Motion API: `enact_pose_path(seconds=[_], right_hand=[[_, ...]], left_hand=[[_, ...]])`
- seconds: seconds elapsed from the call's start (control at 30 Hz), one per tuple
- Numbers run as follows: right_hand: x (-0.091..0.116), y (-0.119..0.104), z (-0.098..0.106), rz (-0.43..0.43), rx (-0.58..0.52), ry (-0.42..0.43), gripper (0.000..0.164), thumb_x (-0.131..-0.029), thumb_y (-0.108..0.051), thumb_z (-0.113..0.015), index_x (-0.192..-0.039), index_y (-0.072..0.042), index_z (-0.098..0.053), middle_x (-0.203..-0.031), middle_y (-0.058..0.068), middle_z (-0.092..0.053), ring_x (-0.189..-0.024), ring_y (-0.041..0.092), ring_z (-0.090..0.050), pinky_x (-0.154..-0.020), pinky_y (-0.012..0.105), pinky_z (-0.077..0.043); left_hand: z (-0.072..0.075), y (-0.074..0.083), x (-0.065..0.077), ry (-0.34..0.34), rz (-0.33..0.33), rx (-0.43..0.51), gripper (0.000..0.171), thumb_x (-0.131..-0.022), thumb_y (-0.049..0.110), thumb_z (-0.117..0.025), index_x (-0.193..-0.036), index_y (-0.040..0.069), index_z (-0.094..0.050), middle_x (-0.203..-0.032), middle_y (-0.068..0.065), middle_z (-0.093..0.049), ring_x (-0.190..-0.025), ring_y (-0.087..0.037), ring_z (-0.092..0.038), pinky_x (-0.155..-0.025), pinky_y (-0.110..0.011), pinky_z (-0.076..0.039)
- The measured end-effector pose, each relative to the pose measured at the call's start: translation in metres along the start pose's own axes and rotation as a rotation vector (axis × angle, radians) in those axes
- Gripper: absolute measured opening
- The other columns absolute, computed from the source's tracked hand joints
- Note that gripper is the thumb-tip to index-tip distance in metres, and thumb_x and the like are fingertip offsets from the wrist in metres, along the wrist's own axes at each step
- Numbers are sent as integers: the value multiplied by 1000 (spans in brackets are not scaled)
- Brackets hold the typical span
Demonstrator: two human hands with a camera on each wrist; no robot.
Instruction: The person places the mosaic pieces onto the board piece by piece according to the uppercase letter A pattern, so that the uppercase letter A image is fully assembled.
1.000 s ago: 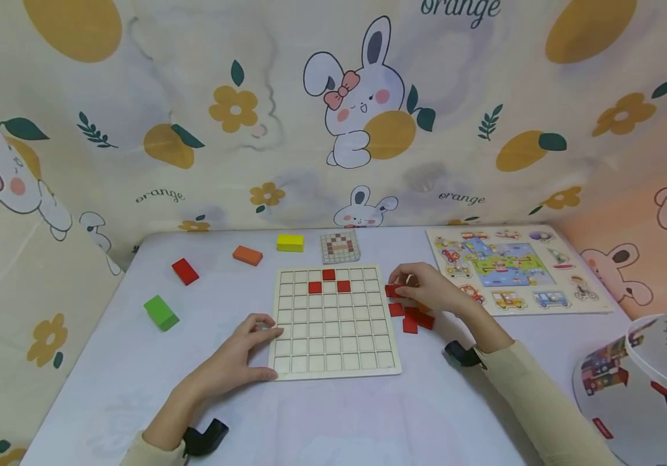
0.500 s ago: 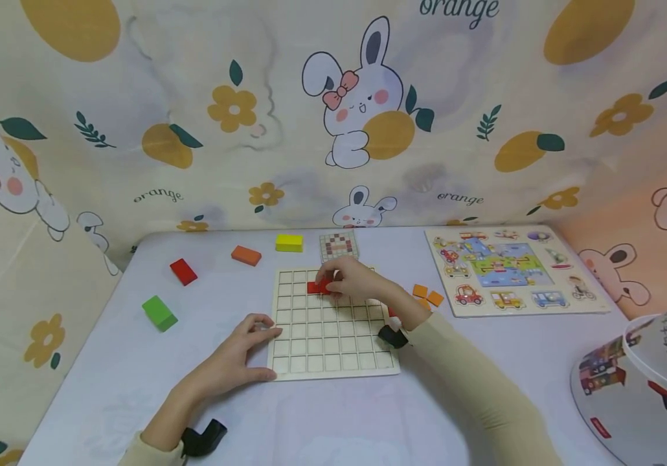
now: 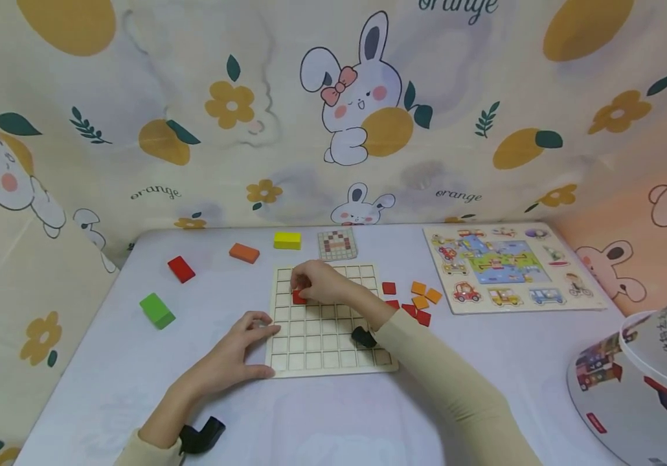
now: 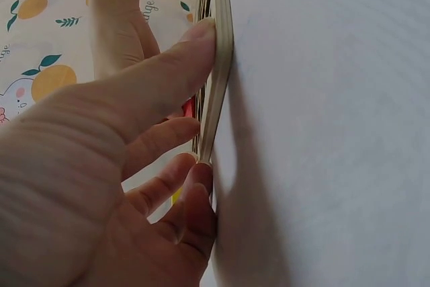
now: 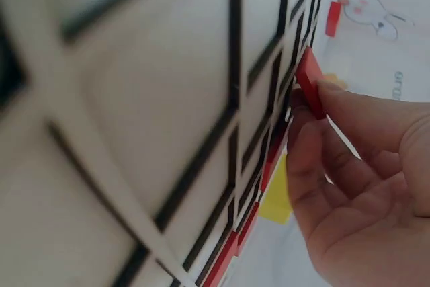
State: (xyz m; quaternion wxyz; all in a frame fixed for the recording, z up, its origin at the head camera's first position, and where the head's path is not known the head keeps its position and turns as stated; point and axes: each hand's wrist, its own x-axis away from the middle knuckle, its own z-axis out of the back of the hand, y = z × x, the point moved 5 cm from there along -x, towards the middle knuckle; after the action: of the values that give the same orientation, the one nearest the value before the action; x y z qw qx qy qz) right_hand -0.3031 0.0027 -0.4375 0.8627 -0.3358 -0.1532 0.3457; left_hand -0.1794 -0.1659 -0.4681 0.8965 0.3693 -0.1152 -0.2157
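My right hand [image 3: 323, 283] is over the upper left part of the pale wooden grid board [image 3: 313, 346]. Between thumb and fingers it pinches a small red square tile [image 5: 310, 83], tilted against the grid in the right wrist view. Other red tiles [image 5: 222, 260] sit in the grid there; in the head view the hand hides them. My left hand [image 3: 225, 356] rests against the board's left edge, thumb near the lower left corner. In the left wrist view its thumb and fingertips touch the board's side [image 4: 220, 65].
Loose red tiles [image 3: 388, 288] and orange tiles [image 3: 419, 288] lie right of the board. A pattern card [image 3: 337, 244] lies behind it. Yellow [image 3: 287, 241], orange [image 3: 244, 253], red [image 3: 181, 269] and green [image 3: 157, 311] blocks sit left and behind. A picture puzzle [image 3: 514, 294] and white bucket [image 3: 631, 388] stand right.
My right hand has gone from the loose tiles across to the board's upper left, carrying a red tile. The left hand has stayed at the board's edge.
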Motion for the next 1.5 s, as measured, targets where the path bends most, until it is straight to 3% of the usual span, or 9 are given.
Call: enact_pose_path(seconds=[0.43, 0.73, 1.0, 1.13, 1.27, 1.4, 1.5], right_hand=[[-4, -7, -8, -5, 167, 30, 6, -88, -3, -73, -86, -8, -73, -81, -2, -65, -78, 12, -56, -72, 25, -47], [-8, -9, -11, -16, 90, -21, 11, -85, 3, -75, -90, -6, -70, -82, 0, -62, -78, 14, -54, -70, 23, -47], [-5, -12, -8, -29, 123, -17, 6, -87, -2, -74, -91, -7, -72, -84, 0, -61, -80, 14, -53, -72, 24, -46], [14, -7, 13, 0, 63, 60, 7, -92, -4, -69, -97, -2, -73, -90, 3, -63, -83, 16, -55, -74, 26, -49], [46, 10, 47, -9, -24, 122, 12, -91, 0, -68, -102, 3, -72, -94, 7, -67, -84, 19, -60, -76, 29, -53], [86, 36, 73, -71, -60, 145, 16, -90, 1, -69, -104, 5, -70, -92, 8, -66, -83, 21, -59, -73, 31, -52], [119, 56, 81, -127, -59, 131, 16, -88, -1, -71, -103, 3, -69, -90, 5, -64, -82, 20, -57, -71, 30, -51]], left_hand=[[3, -2, 3, 14, 19, 2, 74, -77, 30, -87, -142, 11, -57, -141, -4, -41, -130, -28, -39, -109, -54, -36], [3, -3, 5, 18, 11, 5, 73, -78, 32, -86, -141, 10, -57, -139, -4, -41, -131, -29, -38, -109, -54, -35], [4, -4, 4, 11, 15, 5, 73, -78, 34, -86, -142, 12, -56, -141, -4, -41, -132, -29, -38, -109, -55, -35], [1, -3, 1, -3, 12, 8, 74, -79, 34, -85, -143, 12, -55, -142, -3, -40, -133, -28, -38, -109, -54, -35], [-2, -2, -2, -6, 27, 12, 75, -77, 30, -87, -143, 12, -55, -143, -2, -39, -132, -27, -37, -110, -52, -36], [-1, -1, -2, 0, 47, 16, 75, -76, 26, -87, -143, 13, -56, -142, -1, -39, -132, -25, -36, -110, -51, -36], [-1, -1, -2, -2, 51, 26, 74, -77, 26, -87, -143, 13, -56, -142, 0, -39, -132, -24, -36, -110, -51, -36]])
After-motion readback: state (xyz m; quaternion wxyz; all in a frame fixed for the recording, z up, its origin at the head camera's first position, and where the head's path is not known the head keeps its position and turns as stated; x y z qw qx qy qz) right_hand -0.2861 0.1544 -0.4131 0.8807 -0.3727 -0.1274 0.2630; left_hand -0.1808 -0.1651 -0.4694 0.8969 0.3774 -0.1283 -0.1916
